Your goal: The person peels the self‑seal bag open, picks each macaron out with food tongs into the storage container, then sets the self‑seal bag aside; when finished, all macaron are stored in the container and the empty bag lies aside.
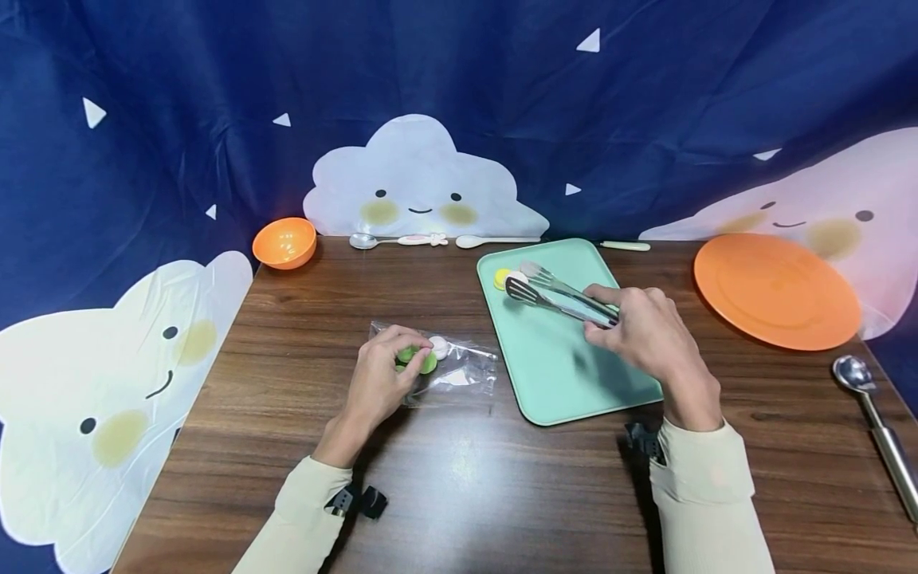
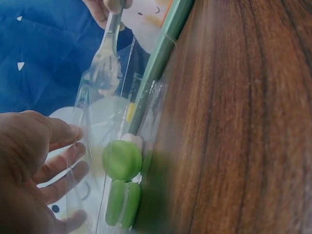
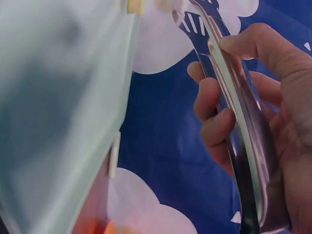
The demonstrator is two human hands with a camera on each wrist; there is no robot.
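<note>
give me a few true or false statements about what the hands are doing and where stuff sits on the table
1. The right hand grips metal tongs. True.
2. The tongs' tips are over the orange plate. False: they are over the green tray, by a yellow macaron.
3. The left hand is on a clear bag holding green macarons. True.
4. The orange bowl stands on the tray. False: it stands on the table at the far left corner.
5. A metal scoop lies at the right edge of the table. True.
</note>
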